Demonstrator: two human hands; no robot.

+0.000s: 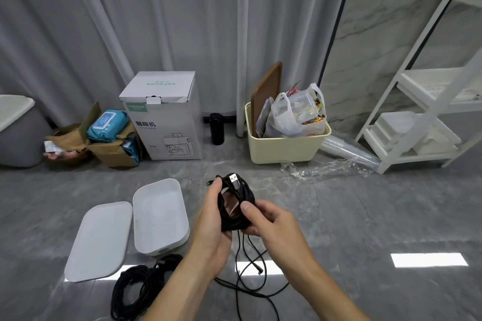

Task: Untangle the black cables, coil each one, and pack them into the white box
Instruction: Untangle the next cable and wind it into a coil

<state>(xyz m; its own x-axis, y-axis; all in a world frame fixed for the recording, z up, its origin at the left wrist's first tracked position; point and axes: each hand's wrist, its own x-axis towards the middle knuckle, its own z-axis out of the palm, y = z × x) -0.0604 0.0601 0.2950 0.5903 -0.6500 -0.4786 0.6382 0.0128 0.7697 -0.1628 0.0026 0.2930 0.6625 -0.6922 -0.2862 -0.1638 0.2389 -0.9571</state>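
Black cable coil (236, 206), a thin round cord wound into loops with a silver USB plug (234, 179) at its top, was held above the grey marble-patterned floor (365, 216), just right of the open white rectangular plastic box (180, 236). The left hand (212, 219) was closed around the coil's left side, apparently to keep the loops from springing apart. The right hand (271, 219) pinched the coil's right side between thumb and fingers, likely feeding the next turn. The unwound tail (250, 281) trailed from the coil to the floor, below and right of the box, so coiling looked unfinished.

The box appeared to hold nothing yet; its flat white lid (100, 240) lay touching its left side, leaving the opening free for packing. A second bundle of black cable (133, 292) lay on the floor just below the box, loosely looped, probably waiting to be packed. Judged stage: midway, none packed.
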